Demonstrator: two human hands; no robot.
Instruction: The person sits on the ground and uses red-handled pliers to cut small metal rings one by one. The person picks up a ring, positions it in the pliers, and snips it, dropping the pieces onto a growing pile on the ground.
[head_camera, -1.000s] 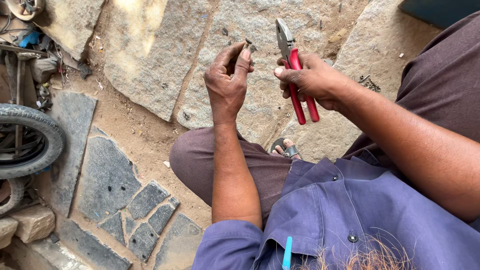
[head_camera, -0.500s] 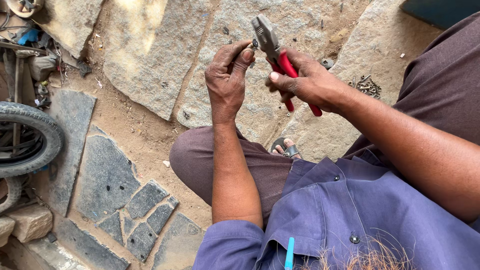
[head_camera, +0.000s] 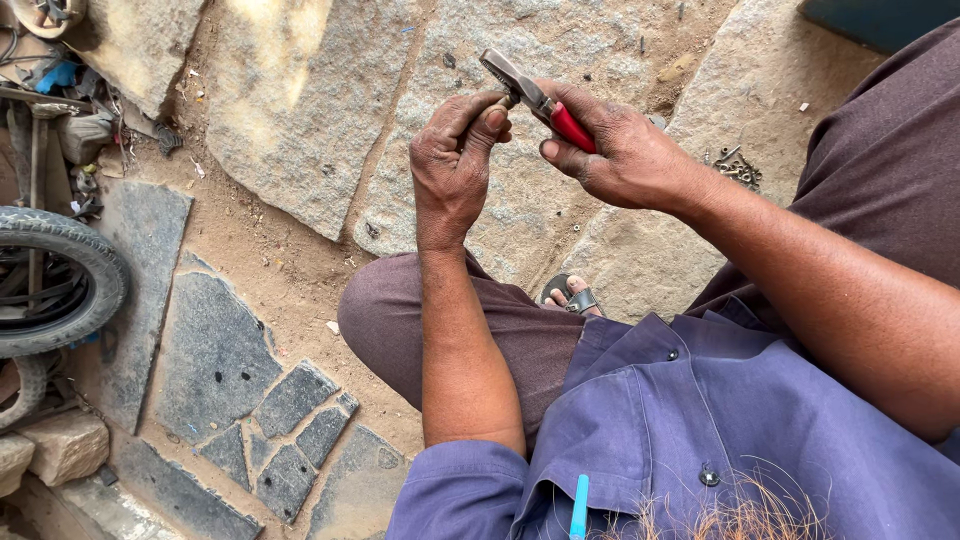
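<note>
A person sits on stone paving, a tyre at the left edge. The right hand grips red-handled pliers, now tilted further over than a moment ago, jaws pointing left at the other hand's fingertips. The left hand stays raised, thumb and forefinger pinched on something small, perhaps a metal piece, too hidden to name.

Rough stone-paved ground with sandy joints carries a tyre at nine o'clock and small metal bits at two o'clock.
</note>
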